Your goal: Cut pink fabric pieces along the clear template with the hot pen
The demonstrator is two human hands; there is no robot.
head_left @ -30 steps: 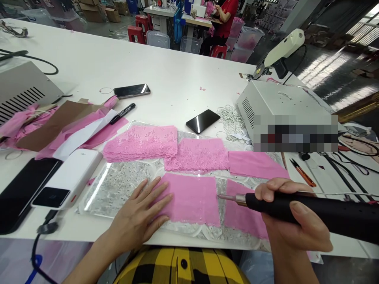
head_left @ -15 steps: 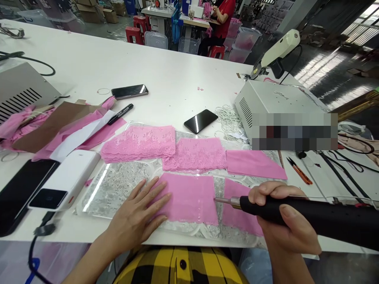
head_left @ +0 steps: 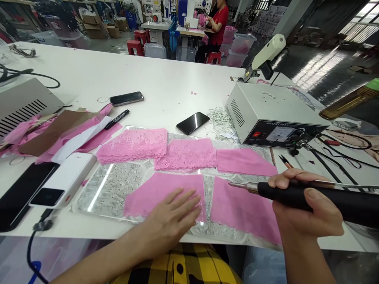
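My left hand [head_left: 174, 215] is open, fingers spread over the lower right part of a flat pink fabric piece [head_left: 166, 189]. My right hand [head_left: 308, 209] grips a black-handled tool [head_left: 284, 191] with a pointed metal tip. The tip is over the upper left part of a second pink piece [head_left: 239, 209], which is partly hidden by my right hand. A narrow gap separates the two pieces, both on a clear sheet [head_left: 103, 189] with a grey pattern. Behind them are two stacks of pink lace [head_left: 133, 146] [head_left: 186, 154] and a plain pink piece [head_left: 245, 161].
Two phones [head_left: 194, 123] [head_left: 126, 98], a marker [head_left: 117, 119] and tangled white elastic [head_left: 221, 124] lie farther back. A grey control box [head_left: 275, 106] with a meter is at right. At left are a white power bank [head_left: 63, 181], a black phone [head_left: 22, 193] and fabric scraps. A person in red [head_left: 219, 23] sits beyond.
My left hand has slid from the left side of its fabric piece to the lower right. The tool has shifted right, its tip leaving the left piece's edge. The view has moved too.
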